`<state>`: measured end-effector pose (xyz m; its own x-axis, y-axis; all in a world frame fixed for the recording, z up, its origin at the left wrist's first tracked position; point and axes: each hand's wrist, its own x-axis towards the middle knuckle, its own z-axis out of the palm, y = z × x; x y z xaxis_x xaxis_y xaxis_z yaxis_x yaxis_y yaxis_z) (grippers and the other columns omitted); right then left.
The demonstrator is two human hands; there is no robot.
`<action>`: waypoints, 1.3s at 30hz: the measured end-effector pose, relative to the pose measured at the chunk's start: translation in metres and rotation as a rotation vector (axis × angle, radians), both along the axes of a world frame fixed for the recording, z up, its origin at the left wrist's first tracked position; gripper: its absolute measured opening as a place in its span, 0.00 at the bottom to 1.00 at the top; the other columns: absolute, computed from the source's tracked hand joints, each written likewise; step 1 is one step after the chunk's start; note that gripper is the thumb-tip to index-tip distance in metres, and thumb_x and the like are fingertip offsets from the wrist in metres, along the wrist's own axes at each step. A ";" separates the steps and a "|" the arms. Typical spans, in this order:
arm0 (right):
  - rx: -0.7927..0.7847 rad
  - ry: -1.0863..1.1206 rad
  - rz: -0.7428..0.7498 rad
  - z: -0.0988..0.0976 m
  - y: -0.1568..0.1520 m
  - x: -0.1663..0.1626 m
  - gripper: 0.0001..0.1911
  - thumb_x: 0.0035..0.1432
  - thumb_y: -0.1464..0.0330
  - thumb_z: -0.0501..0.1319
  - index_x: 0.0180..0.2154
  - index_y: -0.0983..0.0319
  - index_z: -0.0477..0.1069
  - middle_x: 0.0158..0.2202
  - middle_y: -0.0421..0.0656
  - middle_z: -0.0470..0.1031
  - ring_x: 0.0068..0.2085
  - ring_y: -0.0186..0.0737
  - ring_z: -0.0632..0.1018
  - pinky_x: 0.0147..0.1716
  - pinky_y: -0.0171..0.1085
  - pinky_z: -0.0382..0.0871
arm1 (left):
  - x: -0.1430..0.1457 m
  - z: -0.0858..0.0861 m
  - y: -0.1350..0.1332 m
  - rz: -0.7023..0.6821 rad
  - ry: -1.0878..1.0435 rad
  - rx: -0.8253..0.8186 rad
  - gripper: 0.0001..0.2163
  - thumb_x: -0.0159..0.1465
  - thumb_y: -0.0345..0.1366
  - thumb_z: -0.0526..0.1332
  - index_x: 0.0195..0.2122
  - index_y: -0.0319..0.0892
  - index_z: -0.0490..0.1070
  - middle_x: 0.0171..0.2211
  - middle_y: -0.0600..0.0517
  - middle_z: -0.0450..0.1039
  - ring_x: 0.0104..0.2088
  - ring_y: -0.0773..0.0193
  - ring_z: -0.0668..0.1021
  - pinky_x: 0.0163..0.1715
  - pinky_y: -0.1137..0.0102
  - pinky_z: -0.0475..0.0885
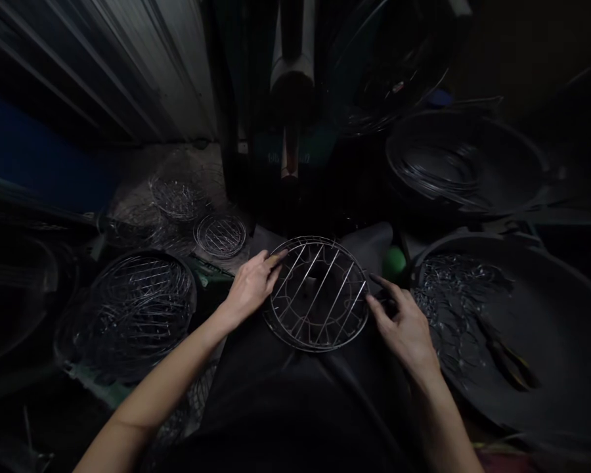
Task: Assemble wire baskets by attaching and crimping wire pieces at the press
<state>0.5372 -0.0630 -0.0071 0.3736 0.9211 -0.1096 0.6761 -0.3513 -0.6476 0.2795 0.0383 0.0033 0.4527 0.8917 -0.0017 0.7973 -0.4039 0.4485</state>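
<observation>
corrugated metal wall [142, 66] | dim light | probably blue panel [34, 151]

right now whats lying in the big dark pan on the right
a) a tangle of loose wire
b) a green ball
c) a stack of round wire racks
a, the dark round pan holds a tangle of loose wire, while the green ball sits outside it, next to the round wire rack
</observation>
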 end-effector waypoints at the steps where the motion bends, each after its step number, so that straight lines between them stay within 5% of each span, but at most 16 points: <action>1: -0.012 0.030 -0.004 0.001 -0.001 0.001 0.24 0.55 0.56 0.56 0.50 0.59 0.70 0.40 0.46 0.73 0.27 0.37 0.71 0.32 0.40 0.69 | 0.000 -0.001 -0.001 0.002 0.006 0.007 0.17 0.65 0.34 0.53 0.56 0.46 0.65 0.33 0.51 0.69 0.33 0.65 0.75 0.35 0.72 0.72; 9: -0.045 0.173 -0.126 -0.003 -0.002 0.001 0.24 0.50 0.54 0.59 0.45 0.61 0.70 0.33 0.45 0.76 0.31 0.41 0.75 0.32 0.39 0.69 | 0.002 0.004 -0.003 -0.005 -0.106 0.012 0.15 0.65 0.34 0.53 0.53 0.43 0.66 0.44 0.48 0.74 0.44 0.62 0.76 0.47 0.67 0.71; 22: -0.037 0.379 -0.199 -0.013 -0.011 -0.006 0.16 0.49 0.56 0.62 0.34 0.61 0.68 0.26 0.39 0.70 0.24 0.33 0.68 0.25 0.34 0.64 | 0.004 -0.002 0.006 0.023 -0.027 0.044 0.11 0.64 0.36 0.56 0.47 0.43 0.70 0.39 0.47 0.70 0.42 0.59 0.73 0.48 0.63 0.69; 28: 0.044 0.771 -0.331 -0.022 -0.009 -0.001 0.26 0.38 0.57 0.72 0.37 0.59 0.65 0.27 0.36 0.69 0.28 0.32 0.70 0.31 0.33 0.66 | -0.005 0.004 0.027 0.059 -0.173 -0.214 0.28 0.57 0.47 0.62 0.57 0.49 0.58 0.49 0.47 0.63 0.51 0.53 0.67 0.54 0.55 0.63; 39: 0.070 0.759 -0.266 -0.005 0.005 0.023 0.26 0.41 0.58 0.70 0.42 0.58 0.64 0.28 0.34 0.65 0.26 0.29 0.66 0.27 0.29 0.63 | 0.001 0.003 0.075 0.009 -0.430 -0.787 0.36 0.52 0.44 0.67 0.60 0.46 0.53 0.56 0.45 0.63 0.56 0.54 0.67 0.57 0.56 0.61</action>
